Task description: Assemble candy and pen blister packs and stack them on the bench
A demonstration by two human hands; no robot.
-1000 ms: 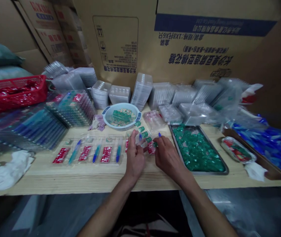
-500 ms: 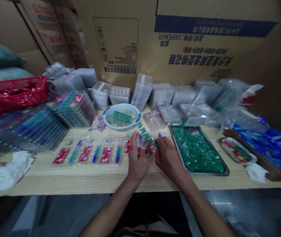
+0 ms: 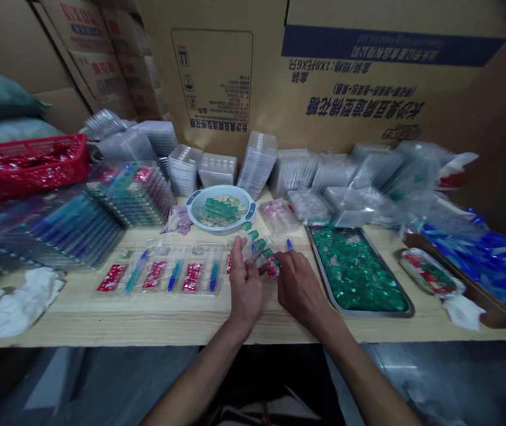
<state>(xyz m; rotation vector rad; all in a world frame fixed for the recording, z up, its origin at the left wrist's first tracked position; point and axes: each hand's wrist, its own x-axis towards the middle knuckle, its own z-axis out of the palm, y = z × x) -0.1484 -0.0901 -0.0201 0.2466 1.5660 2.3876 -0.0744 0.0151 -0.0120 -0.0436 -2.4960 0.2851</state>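
My left hand and my right hand meet over a clear plastic blister tray near the front middle of the wooden table. The left fingers curl round the tray's left side. The right fingers pinch at a small red packet on the tray. Small green packets lie in a row across it, and a blue pen tip shows just beyond my right hand. Left of my hands lie filled blister trays with red packets and blue or green pens.
A metal tray of green packets lies right of my hands, with a small dish of red packets and blue items further right. A pale blue bowl, stacks of clear trays, a red basket and cardboard boxes stand behind.
Both hands stay at the clear tray. My right fingers have shifted slightly left onto the red packet, and the view has drifted a little.
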